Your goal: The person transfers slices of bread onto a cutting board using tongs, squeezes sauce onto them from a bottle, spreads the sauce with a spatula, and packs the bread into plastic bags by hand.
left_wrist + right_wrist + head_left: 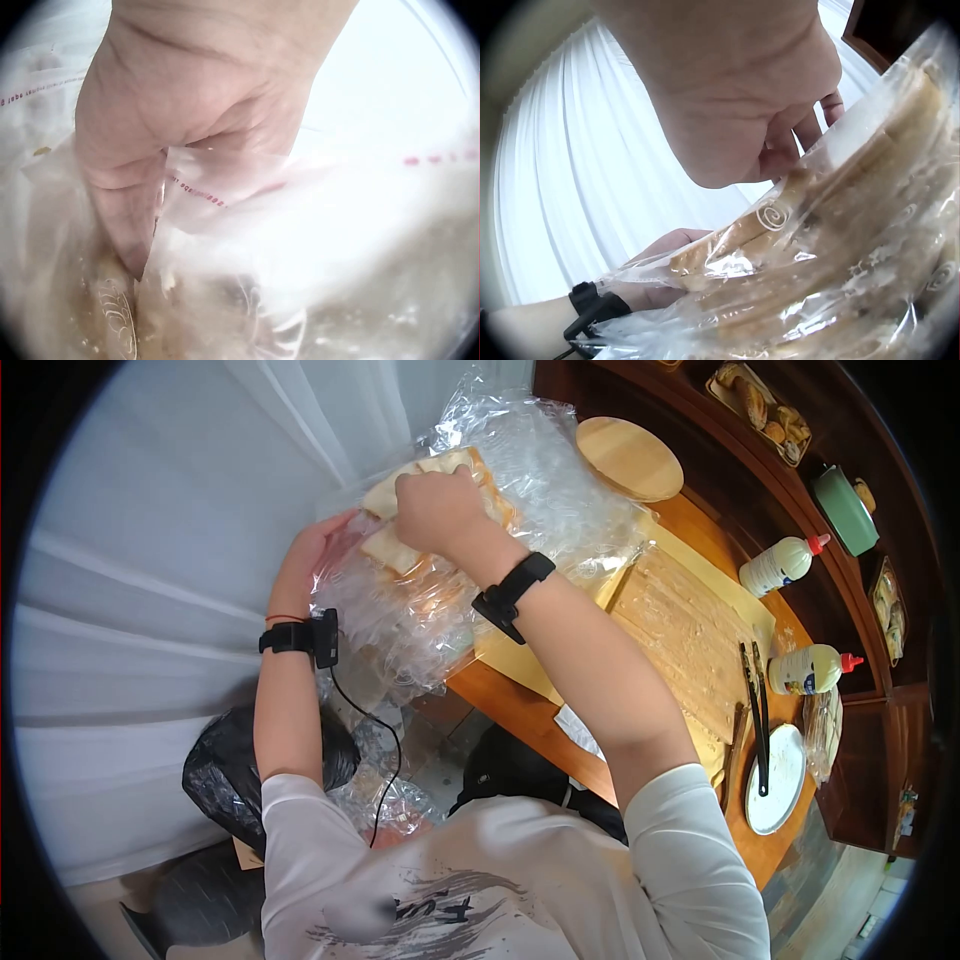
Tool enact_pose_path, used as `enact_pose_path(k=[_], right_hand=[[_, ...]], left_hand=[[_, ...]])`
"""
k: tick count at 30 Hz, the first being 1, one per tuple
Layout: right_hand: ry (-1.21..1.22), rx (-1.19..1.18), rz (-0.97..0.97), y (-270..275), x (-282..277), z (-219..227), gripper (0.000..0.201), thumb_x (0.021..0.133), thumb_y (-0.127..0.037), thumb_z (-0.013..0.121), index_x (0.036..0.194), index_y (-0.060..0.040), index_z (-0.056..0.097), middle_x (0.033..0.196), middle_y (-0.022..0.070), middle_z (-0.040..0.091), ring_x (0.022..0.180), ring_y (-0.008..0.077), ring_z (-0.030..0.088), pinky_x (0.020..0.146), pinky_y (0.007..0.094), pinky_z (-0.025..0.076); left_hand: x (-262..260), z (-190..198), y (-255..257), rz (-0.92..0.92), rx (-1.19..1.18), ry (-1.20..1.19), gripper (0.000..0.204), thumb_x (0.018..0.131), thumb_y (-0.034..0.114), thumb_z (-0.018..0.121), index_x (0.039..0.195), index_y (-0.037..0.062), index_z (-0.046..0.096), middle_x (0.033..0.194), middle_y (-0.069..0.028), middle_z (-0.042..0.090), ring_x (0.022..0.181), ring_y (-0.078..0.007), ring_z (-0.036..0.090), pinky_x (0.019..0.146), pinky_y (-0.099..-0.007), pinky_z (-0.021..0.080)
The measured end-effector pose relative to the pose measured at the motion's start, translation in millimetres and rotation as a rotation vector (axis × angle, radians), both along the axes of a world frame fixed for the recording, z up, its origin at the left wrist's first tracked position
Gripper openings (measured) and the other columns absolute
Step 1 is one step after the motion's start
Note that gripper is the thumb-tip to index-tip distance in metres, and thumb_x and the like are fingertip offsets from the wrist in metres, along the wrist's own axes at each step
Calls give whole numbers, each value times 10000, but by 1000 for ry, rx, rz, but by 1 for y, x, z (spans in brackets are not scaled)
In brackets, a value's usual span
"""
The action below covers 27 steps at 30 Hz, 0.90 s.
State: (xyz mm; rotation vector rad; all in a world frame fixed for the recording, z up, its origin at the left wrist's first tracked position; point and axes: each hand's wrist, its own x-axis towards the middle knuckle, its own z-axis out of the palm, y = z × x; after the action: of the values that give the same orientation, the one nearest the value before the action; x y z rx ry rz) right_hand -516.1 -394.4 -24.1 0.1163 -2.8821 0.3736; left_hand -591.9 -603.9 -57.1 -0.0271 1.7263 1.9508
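Observation:
Sliced bread (pixel 380 496) (pixel 889 139) lies inside a crinkled clear plastic bag (pixel 545 470) (pixel 225 247) with white swirl prints. On the bag's near left side, my left hand (pixel 312 552) (pixel 187 97) (pixel 666 259) grips the plastic, its edge running between thumb and fingers in the left wrist view. Above the bread, my right hand (pixel 440 512) (pixel 742 97) has its fingers curled at the bag's upper edge; the plastic partly hides the fingertips in the right wrist view.
A round wooden board (pixel 628 458) stands behind the bag. To the right are a crumb-covered cutting board (pixel 680 630), black tongs (pixel 762 720), a white plate (pixel 776 780) and two bottles with red caps (pixel 778 566) (pixel 806 670). A white curtain (pixel 150 610) hangs at the left.

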Motion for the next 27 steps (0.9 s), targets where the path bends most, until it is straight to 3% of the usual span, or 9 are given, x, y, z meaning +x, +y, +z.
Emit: enact_pose_path(k=[6,10,12,15,16,19,22,24,27], right_hand=[[-57,-121,112,-9,-6,-16,267,884,-218,624,1094,-87,723,988,162,763,1005,335,723,996,530,465],[-18,-390,228,-13,-13,-29,324,889,-223,620,1173,-100,718,1062,178,756,1063,348,708,967,470,510],[32,-519,240,-7,-9,-26,348,887,-232,623,1199,-107,714,1097,187,750,1074,352,705,968,449,518],[82,-296,-263,21,10,2,442,875,-306,657,1230,-44,688,1186,222,721,1104,337,705,957,460,540],[118,-198,-422,34,14,4,487,872,-332,666,1245,-18,675,1195,233,716,1116,327,706,950,462,549],[-116,-311,-519,73,25,5,501,901,-397,693,1225,-15,691,1186,195,734,1134,325,702,992,394,532],[-361,-422,-406,90,37,11,417,894,-360,661,1046,19,746,1106,218,755,1045,304,736,894,391,569],[-571,-473,-284,95,43,19,300,876,-249,625,871,14,771,1000,240,765,979,307,760,841,392,583],[-489,-653,-260,91,49,18,251,843,-143,585,773,14,768,911,245,761,947,361,760,838,400,586]], left_hand=[[-10,-11,-5,-27,23,-7,369,1026,215,631,1305,-26,649,1182,-93,726,1020,-165,691,914,-292,566],[-8,-13,-6,-1,-13,-2,354,1025,213,628,1284,-28,657,1167,-86,729,1005,-163,692,902,-291,569],[1,-7,-3,2,-76,37,480,1051,253,565,1471,23,555,1397,-77,646,1267,-186,606,1036,-309,482],[-72,-76,-47,-129,17,13,480,1077,205,504,1496,-30,495,1446,-135,618,1320,-220,591,1112,-345,461],[-64,-70,-43,-130,17,12,480,1077,205,504,1496,-30,495,1446,-135,618,1320,-220,591,1112,-345,461],[-28,-40,-28,-137,136,31,503,1094,187,459,1533,-55,423,1473,-163,598,1335,-241,590,1135,-351,447],[-17,-37,-24,-129,137,88,533,1098,206,461,1549,-66,380,1474,-172,595,1314,-248,600,1117,-342,461],[-18,-42,-31,-141,148,110,454,1094,163,462,1498,-43,465,1351,-167,679,1155,-180,676,954,-286,535],[8,-24,-17,-58,61,121,449,1095,168,457,1493,-39,472,1378,-175,659,1264,-214,631,1079,-330,496]])
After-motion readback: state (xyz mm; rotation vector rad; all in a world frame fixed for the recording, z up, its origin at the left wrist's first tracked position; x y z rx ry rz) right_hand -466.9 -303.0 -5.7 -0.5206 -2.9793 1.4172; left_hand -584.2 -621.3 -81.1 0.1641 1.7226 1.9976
